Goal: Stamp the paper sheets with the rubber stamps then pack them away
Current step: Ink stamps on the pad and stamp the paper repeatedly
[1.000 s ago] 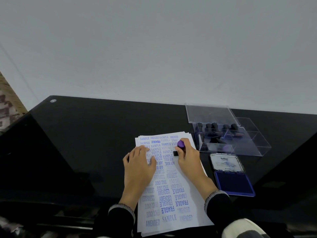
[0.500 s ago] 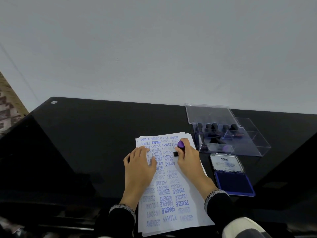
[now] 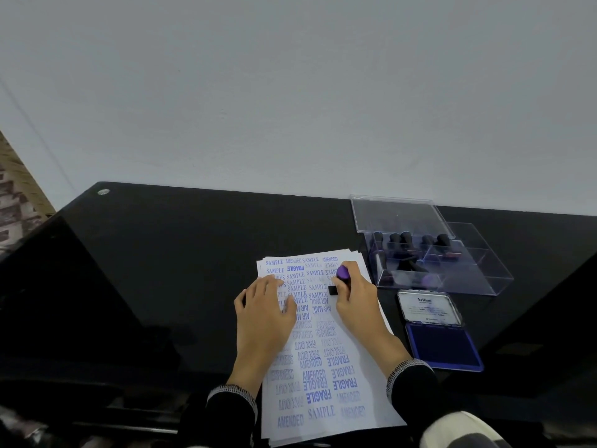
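A stack of white paper sheets (image 3: pixel 326 399) lies on the black table, its top sheet covered with blue stamped words. My right hand (image 3: pixel 358 302) grips a rubber stamp (image 3: pixel 341 275) with a purple handle and presses its black base onto the sheet's upper right part. My left hand (image 3: pixel 263 315) lies flat on the paper's left side with fingers spread, holding it down. A clear plastic case (image 3: pixel 468 279) to the right holds several more dark-handled stamps. An open blue ink pad (image 3: pixel 442 345) sits just in front of the case.
The black glossy table (image 3: pixel 161 270) runs to a pale wall at the back. The case's clear lid (image 3: pixel 397 211) stands open behind it. A patterned floor (image 3: pixel 16 195) shows past the table's left edge.
Almost nothing differs: my right hand keeps the stamp on the same spot of the sheet and my left hand stays flat on the paper.
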Action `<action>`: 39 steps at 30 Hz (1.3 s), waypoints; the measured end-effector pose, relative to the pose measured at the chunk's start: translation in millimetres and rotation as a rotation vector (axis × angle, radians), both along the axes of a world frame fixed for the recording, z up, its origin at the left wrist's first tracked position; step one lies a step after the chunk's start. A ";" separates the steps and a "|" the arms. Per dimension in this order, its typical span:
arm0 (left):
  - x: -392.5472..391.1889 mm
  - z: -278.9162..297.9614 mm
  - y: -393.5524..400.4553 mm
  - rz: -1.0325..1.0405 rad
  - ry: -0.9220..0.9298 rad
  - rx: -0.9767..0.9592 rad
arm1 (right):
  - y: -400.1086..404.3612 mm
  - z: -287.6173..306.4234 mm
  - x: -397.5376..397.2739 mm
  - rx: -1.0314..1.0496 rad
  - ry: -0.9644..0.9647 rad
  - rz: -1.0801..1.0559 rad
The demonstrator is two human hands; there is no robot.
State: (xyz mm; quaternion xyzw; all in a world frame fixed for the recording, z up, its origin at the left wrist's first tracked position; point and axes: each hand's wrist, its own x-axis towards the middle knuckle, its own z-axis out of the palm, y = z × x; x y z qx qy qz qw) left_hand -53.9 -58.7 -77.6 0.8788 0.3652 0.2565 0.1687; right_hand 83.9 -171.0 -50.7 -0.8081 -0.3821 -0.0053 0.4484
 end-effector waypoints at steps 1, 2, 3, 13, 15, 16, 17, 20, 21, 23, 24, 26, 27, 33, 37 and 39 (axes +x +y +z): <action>0.1 0.0 0.2 0.000 0.004 -0.001 | 0.4 1.0 0.4 -0.004 0.003 0.006; 0.2 -0.1 0.6 0.000 0.007 -0.003 | 0.6 2.2 1.0 -0.011 0.004 0.015; 0.3 0.0 0.6 0.001 0.011 -0.004 | 0.8 3.4 1.9 -0.022 0.006 0.023; 0.5 1.3 -0.6 0.005 0.007 -0.009 | -0.6 1.8 0.6 -0.017 0.011 0.017; 0.1 1.4 -0.8 0.002 0.004 -0.005 | -1.1 -1.2 -1.0 0.000 0.006 0.007; -0.1 1.7 -0.9 0.001 0.005 -0.004 | -1.5 -2.5 -1.6 0.003 0.005 0.003; -0.2 2.0 -1.0 0.001 0.005 -0.005 | -1.8 -3.4 -2.0 0.003 0.005 0.001; 0.0 2.8 -1.2 0.003 0.007 -0.006 | -1.7 -3.9 -2.0 -0.007 0.006 0.000; 0.1 2.9 -1.3 0.002 0.011 -0.006 | -1.0 -3.2 -1.2 -0.010 0.004 0.001; 0.1 2.8 -1.2 0.002 0.012 -0.005 | 0.8 -0.8 0.6 -0.018 -0.004 0.007; 0.0 2.8 -1.1 0.004 0.011 -0.006 | 1.7 0.3 1.5 -0.023 -0.013 0.008; 0.0 3.3 -1.1 0.007 0.012 -0.007 | 2.7 1.6 2.5 -0.021 -0.022 0.009; 0.1 3.4 -1.2 0.007 0.013 -0.007 | 2.7 1.6 2.4 -0.018 -0.021 0.009; -0.2 3.6 -1.1 0.007 0.018 -0.018 | -0.9 -2.2 -1.9 0.012 -0.021 0.001; -0.1 3.3 -1.1 0.004 0.017 -0.017 | -3.6 -4.4 -4.4 0.027 -0.010 0.007; 0.3 3.3 -0.9 0.006 0.017 -0.016 | -4.0 -3.7 -5.0 0.030 -0.006 0.007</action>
